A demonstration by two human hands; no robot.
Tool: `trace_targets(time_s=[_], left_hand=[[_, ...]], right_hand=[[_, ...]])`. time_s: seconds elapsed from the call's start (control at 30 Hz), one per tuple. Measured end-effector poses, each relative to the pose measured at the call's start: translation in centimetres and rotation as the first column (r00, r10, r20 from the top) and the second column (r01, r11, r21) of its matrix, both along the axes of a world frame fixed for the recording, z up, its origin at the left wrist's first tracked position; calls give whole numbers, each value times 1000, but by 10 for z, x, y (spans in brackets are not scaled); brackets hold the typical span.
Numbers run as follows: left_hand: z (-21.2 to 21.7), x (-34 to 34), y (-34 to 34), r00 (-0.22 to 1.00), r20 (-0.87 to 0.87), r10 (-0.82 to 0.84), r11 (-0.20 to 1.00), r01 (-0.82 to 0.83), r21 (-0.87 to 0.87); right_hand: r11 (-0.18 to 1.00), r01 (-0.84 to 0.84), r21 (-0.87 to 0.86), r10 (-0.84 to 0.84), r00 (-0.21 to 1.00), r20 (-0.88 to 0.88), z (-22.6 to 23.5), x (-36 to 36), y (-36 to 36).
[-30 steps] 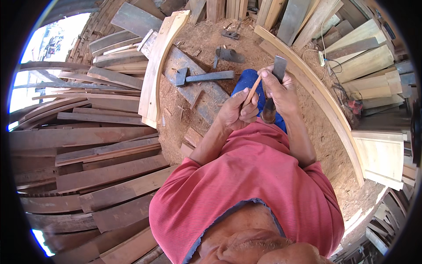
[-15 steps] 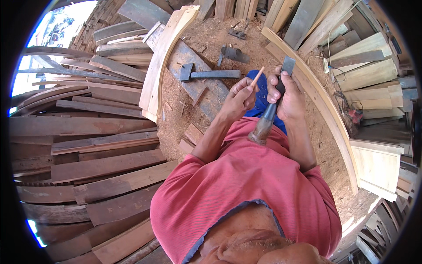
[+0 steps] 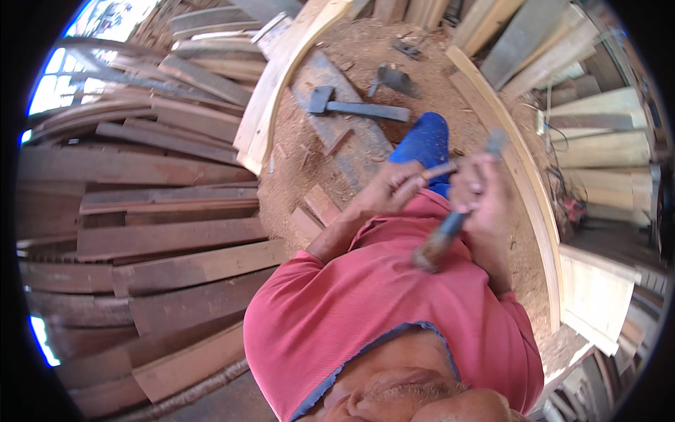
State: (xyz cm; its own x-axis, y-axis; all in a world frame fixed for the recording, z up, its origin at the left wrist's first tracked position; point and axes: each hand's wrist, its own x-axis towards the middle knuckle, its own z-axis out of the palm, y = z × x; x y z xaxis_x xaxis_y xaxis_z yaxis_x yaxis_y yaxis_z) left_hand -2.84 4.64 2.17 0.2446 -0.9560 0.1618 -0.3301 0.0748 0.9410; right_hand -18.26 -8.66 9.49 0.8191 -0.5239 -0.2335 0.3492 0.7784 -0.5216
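Observation:
In front of my lap, my left hand [image 3: 399, 184] grips a thin, light-brown wooden stick [image 3: 441, 169] that points to the right. Its free end reaches my right hand [image 3: 481, 186], which is blurred by motion. Wrapped in the right hand is a chisel [image 3: 437, 243]. Its rounded, worn handle hangs toward my chest, and the flat blade sticks out beyond the fingers, smeared. Whether the blade touches the stick, I cannot tell. Past my blue-clad knee lies a hammer [image 3: 365, 110] with a dark, blocky head, resting on a grey board [image 3: 336, 74].
A curved pale wooden piece [image 3: 281, 77] stands to the left, and another long curved piece [image 3: 524, 155] runs along the right. Stacked planks [image 3: 169, 235] fill the left side. Sawdust [image 3: 281, 204] covers the ground. A dark metal piece [image 3: 397, 81] lies beyond the hammer.
Both hands have come lower, nearer my body. The stick has swung from pointing steeply up to lying flatter. The chisel has moved and is now blurred. The whole view has shifted slightly.

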Motion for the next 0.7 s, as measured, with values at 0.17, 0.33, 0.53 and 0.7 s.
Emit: trace_targets(time_s=[0.17, 0.33, 0.53, 0.7], left_hand=[[-10, 1, 8, 992, 127, -20, 998, 11, 69], [-18, 23, -20, 955, 281, -92, 996, 88, 28], [-50, 46, -24, 906, 395, 149, 972, -207, 109], [-109, 117, 22, 687, 641, 342, 651, -666, 366]], right_hand=[[793, -260, -551, -50, 874, -483, -13, -6, -45], [422, -691, -588, 49, 664, -746, -57, 1, -43], [485, -704, -519, -119, 535, -836, -87, -12, -58], [655, -707, -269, -251, 132, -959, -133, -37, -98]])
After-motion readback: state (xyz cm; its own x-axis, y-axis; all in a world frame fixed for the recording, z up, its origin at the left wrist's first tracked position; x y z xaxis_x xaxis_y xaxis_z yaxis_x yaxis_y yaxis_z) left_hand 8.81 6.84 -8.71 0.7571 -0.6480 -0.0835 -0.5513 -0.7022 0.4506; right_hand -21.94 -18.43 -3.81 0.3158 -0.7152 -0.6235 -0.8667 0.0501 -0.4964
